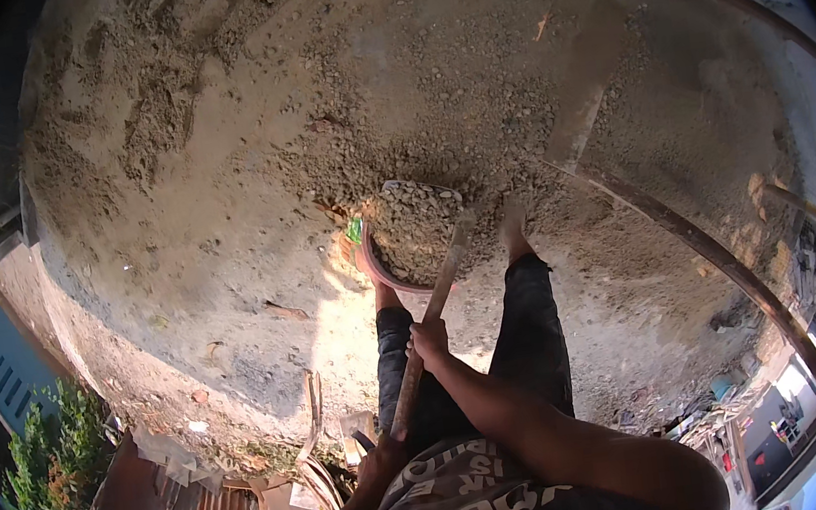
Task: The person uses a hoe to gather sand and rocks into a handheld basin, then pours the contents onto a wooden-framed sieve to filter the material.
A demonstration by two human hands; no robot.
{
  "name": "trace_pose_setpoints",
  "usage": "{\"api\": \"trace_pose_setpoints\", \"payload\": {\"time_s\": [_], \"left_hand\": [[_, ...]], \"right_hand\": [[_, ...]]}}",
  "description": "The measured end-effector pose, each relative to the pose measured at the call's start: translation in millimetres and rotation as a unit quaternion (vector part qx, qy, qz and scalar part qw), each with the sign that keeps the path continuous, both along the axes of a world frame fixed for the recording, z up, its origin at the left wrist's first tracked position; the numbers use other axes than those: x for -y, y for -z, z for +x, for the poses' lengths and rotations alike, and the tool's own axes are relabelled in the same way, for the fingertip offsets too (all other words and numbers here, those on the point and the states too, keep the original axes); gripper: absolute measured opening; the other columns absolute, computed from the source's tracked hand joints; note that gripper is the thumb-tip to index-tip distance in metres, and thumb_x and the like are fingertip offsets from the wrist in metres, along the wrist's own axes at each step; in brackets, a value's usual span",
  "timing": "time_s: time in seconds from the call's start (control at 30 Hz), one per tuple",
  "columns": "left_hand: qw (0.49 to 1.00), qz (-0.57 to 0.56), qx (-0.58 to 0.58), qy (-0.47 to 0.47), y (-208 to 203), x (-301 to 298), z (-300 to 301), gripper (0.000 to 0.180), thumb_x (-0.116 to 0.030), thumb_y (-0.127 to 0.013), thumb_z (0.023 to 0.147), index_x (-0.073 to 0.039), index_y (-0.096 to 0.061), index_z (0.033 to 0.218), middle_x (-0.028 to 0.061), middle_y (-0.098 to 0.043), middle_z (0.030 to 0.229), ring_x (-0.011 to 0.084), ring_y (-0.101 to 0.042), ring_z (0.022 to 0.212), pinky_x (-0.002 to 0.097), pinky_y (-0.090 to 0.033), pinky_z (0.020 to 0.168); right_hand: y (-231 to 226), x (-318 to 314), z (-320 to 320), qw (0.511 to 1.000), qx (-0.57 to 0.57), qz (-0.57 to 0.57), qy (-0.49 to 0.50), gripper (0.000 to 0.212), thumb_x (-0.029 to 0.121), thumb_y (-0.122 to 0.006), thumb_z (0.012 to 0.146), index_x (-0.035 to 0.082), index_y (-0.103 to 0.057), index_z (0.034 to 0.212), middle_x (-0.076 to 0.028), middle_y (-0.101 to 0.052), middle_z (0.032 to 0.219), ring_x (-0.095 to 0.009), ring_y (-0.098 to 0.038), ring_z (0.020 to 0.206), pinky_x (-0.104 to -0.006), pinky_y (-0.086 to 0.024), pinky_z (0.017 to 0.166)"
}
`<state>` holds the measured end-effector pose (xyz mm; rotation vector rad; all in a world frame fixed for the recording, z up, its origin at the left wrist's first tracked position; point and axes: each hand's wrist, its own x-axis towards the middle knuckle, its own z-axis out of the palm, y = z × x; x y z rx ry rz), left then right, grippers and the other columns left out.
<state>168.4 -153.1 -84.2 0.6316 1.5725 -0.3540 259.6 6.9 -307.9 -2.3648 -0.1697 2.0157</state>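
Observation:
My right hand (427, 341) is closed round the middle of a long wooden handle (442, 286). Lower down, near my body, my left hand (383, 456) grips the same handle by its end. The handle slants up and away to a shallow round basin (414, 287) with a reddish-pink rim, which sits on the ground between my feet. Gravel and sand (417, 224) fill the basin. A thin grey edge (431, 189) shows at its far side; gravel hides the tool's head, so whether it is a hoe or a shovel I cannot tell.
Loose gravel and sand (408, 74) cover the ground ahead. On the right, a long curved wooden pole (693, 238) crosses the view. Rusty corrugated sheets (175, 508) and a leafy plant (54, 462) are at lower left. My bare right foot (513, 223) stands beside the basin.

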Motion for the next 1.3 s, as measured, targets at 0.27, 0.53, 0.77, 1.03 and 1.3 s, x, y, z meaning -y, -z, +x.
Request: {"api": "trace_pose_setpoints", "payload": {"time_s": [0.27, 0.53, 0.77, 1.03, 1.3], "left_hand": [[0.989, 0.124, 0.048, 0.057, 59.7, -97.7, 74.0, 0.030, -0.027, -0.058, 0.084, -0.002, -0.053, 0.100, 0.0285, -0.063, 0.080, 0.0469, -0.064, 0.075, 0.0559, -0.051, 0.064], [0.783, 0.088, 0.382, -0.482, 202.1, -384.5, 216.9, 0.023, -0.016, -0.064, 0.083, -0.003, -0.048, 0.092, 0.0045, -0.053, 0.063, 0.0108, -0.051, 0.044, 0.0291, -0.040, 0.039], [0.776, -0.020, 0.360, -0.517, 161.4, -363.1, 225.3, 0.019, -0.010, -0.062, 0.081, -0.006, -0.045, 0.086, 0.0008, -0.047, 0.059, 0.0115, -0.047, 0.044, 0.0283, -0.038, 0.038], [0.910, -0.057, 0.303, -0.278, 120.2, -220.5, 14.1, 0.017, -0.010, -0.064, 0.079, -0.002, -0.052, 0.087, 0.0026, -0.050, 0.058, 0.0110, -0.046, 0.042, 0.0269, -0.039, 0.038], [0.995, 0.041, 0.086, -0.005, 33.5, -29.7, -22.3, 0.042, -0.035, -0.068, 0.080, -0.003, -0.057, 0.106, 0.0241, -0.065, 0.094, 0.0418, -0.063, 0.094, 0.0451, -0.052, 0.079]], "right_hand": [[-20.4, -151.1, 78.0, 0.987, 0.019, 0.155, 0.032, 0.037, 0.009, -0.057, 0.081, 0.004, -0.033, 0.108, -0.012, -0.050, 0.073, -0.024, -0.054, 0.052, -0.0390, -0.046, 0.046], [44.6, -458.2, 165.9, 0.843, 0.180, 0.313, -0.399, 0.076, 0.016, -0.055, 0.085, 0.000, -0.013, 0.146, -0.033, -0.053, 0.122, -0.043, -0.061, 0.102, -0.0460, -0.051, 0.084], [117.2, -412.8, 215.6, 0.631, 0.269, 0.222, -0.693, 0.079, 0.014, -0.054, 0.084, -0.004, -0.009, 0.147, -0.032, -0.056, 0.119, -0.041, -0.061, 0.106, -0.0461, -0.051, 0.089], [101.2, -190.5, 103.4, 0.935, 0.217, 0.192, -0.204, 0.063, 0.013, -0.062, 0.082, 0.000, -0.023, 0.131, -0.028, -0.055, 0.109, -0.039, -0.062, 0.088, -0.0474, -0.051, 0.074], [-62.9, -49.7, 21.2, 0.987, 0.000, 0.070, 0.147, 0.030, 0.004, -0.049, 0.085, 0.011, -0.028, 0.103, -0.007, -0.043, 0.068, -0.017, -0.048, 0.045, -0.0352, -0.045, 0.040]]}}
